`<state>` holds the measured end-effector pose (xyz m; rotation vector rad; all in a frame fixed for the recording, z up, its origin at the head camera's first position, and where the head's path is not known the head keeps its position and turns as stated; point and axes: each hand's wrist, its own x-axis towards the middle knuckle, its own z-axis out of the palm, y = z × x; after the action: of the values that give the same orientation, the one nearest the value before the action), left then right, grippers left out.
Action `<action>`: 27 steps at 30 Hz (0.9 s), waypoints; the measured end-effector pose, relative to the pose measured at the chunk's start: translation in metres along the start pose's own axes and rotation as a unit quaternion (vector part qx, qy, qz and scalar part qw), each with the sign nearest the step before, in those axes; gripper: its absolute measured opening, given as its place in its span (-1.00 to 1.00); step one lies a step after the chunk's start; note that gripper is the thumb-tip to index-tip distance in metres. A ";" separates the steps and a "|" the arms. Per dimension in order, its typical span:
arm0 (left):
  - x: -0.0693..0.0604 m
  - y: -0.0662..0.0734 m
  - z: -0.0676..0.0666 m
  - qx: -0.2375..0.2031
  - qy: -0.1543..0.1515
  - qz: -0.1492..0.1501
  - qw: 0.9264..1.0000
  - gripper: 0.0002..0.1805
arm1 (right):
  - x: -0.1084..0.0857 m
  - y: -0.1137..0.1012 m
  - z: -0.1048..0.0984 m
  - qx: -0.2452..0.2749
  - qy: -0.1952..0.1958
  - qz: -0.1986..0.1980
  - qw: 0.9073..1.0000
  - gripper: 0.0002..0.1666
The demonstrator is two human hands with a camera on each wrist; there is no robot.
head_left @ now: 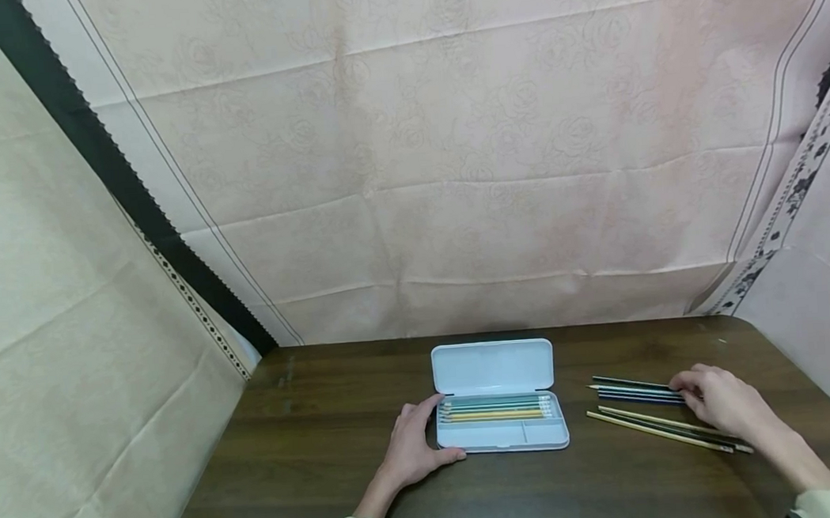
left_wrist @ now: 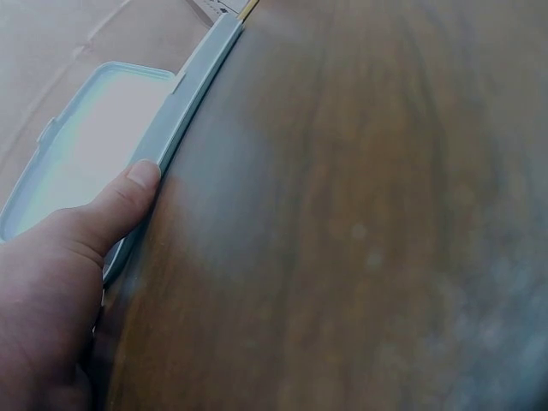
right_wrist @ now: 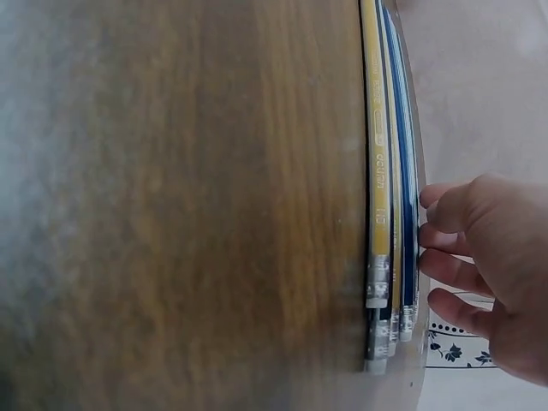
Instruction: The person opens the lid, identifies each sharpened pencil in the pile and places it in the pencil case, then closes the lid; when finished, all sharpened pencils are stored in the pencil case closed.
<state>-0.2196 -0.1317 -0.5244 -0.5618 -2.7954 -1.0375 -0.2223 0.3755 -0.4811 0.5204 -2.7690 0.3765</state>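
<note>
A light blue pencil case lies with its lid raised, and several green and yellow pencils are in its back compartment. My left hand grips the left end of the case, its thumb along the front edge. To the right, my right hand has its curled fingertips at the eraser ends of several dark and blue pencils, and seems to pinch a dark pencil there; the contact is partly hidden. Closer to me lie yellow and dark green pencils, their eraser ends partly below that hand.
The brown wooden table extends around the case and the loose pencils. A pale patterned cloth hangs behind the table's back edge, with more cloth on both sides. The case's small front compartments hold no visible pencils.
</note>
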 end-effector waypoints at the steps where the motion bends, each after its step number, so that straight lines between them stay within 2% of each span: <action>1: 0.000 0.000 0.000 0.000 0.000 0.001 1.000 0.04 | 0.001 0.000 0.000 -0.001 -0.003 -0.001 1.000 -0.78; 18: 0.000 -0.002 0.001 0.002 0.004 0.008 1.000 0.04 | 0.009 0.002 0.000 -0.012 -0.042 0.010 0.999 -0.76; 27: 0.000 -0.002 0.000 0.000 -0.002 0.000 1.000 0.05 | 0.009 0.004 0.003 -0.017 -0.049 0.008 0.999 -0.79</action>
<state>-0.2205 -0.1325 -0.5256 -0.5635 -2.7985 -1.0387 -0.2325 0.3752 -0.4813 0.5211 -2.8699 0.3153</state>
